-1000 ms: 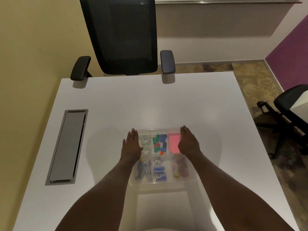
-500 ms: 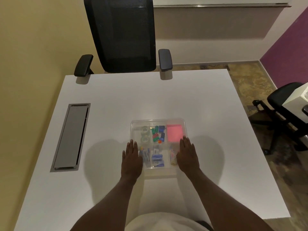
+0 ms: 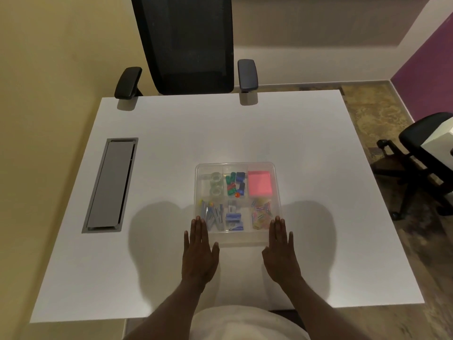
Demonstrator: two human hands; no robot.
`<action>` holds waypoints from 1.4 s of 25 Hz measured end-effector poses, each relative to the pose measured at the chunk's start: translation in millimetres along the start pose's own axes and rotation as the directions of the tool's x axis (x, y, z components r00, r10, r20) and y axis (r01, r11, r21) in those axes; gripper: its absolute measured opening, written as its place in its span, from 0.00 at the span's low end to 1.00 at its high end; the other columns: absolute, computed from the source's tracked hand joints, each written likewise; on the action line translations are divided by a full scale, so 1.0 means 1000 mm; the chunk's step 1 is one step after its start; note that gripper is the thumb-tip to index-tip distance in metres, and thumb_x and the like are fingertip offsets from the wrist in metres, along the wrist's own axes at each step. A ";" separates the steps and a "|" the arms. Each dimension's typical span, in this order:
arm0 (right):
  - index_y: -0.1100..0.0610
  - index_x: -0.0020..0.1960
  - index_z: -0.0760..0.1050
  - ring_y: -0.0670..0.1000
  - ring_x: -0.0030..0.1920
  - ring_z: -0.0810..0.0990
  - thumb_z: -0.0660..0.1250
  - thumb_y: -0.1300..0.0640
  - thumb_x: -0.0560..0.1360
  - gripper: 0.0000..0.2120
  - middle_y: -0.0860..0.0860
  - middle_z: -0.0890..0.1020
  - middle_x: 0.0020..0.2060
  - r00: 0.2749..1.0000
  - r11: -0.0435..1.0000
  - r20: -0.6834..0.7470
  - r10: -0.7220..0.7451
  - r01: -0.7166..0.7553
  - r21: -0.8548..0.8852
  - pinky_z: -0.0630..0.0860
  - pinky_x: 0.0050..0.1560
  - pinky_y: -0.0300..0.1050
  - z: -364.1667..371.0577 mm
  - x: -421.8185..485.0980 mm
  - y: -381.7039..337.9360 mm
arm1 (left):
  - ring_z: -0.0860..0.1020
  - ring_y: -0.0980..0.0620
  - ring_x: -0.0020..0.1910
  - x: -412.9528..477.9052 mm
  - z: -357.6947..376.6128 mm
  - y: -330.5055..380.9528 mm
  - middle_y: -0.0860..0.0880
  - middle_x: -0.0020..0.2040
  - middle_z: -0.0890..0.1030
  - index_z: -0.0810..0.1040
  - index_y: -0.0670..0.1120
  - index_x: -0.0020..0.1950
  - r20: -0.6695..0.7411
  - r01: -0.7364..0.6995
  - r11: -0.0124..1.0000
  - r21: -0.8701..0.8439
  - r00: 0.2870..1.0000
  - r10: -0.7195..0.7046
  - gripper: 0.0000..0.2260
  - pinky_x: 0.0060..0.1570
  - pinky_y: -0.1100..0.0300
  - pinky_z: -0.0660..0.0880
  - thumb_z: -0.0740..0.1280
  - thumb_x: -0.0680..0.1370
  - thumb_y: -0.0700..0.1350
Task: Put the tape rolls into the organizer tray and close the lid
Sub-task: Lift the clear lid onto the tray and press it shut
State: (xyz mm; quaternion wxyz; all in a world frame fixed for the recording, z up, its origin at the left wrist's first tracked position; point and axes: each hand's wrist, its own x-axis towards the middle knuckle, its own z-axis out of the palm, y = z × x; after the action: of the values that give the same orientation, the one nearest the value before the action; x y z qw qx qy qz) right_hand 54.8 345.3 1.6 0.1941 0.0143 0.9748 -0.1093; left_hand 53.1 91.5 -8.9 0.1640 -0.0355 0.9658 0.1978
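A clear plastic organizer tray [image 3: 276, 192] lies on the white table with its clear lid down over it. Through the lid I see clear tape rolls [image 3: 215, 184] in the far-left compartment. Other compartments hold coloured clips, pink sticky notes, staplers and paper clips. My left hand [image 3: 199, 250] lies flat, fingers together, with its fingertips over the tray's near-left corner. My right hand [image 3: 280, 251] lies flat too, its fingertips at the near-right corner. Neither hand holds anything.
A grey cable hatch [image 3: 110, 185] is set into the table [image 3: 171, 133] at the left. A black mesh office chair [image 3: 188, 42] stands behind the far edge. Another black chair [image 3: 421, 153] stands on the floor at the right.
Both hands have slid back toward me, from the tray's far corners along its sides to its near corners. The view has pulled back and up.
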 end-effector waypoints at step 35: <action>0.50 0.82 0.54 0.54 0.82 0.51 0.64 0.52 0.82 0.32 0.51 0.55 0.82 0.972 0.972 -0.016 -0.233 0.233 0.019 0.54 0.82 0.55 -0.021 0.059 -0.046 | 0.42 0.43 0.88 0.066 -0.013 0.067 0.47 0.89 0.44 0.46 0.55 0.88 0.242 -0.173 0.961 0.216 0.963 0.119 0.35 0.86 0.39 0.43 0.61 0.86 0.58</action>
State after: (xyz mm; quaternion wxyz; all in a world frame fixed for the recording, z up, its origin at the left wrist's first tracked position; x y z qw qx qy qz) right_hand -11.1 304.2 7.8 0.1732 -0.0976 0.9698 -0.1412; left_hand -21.7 147.9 5.4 0.2613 0.0786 0.9572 0.0966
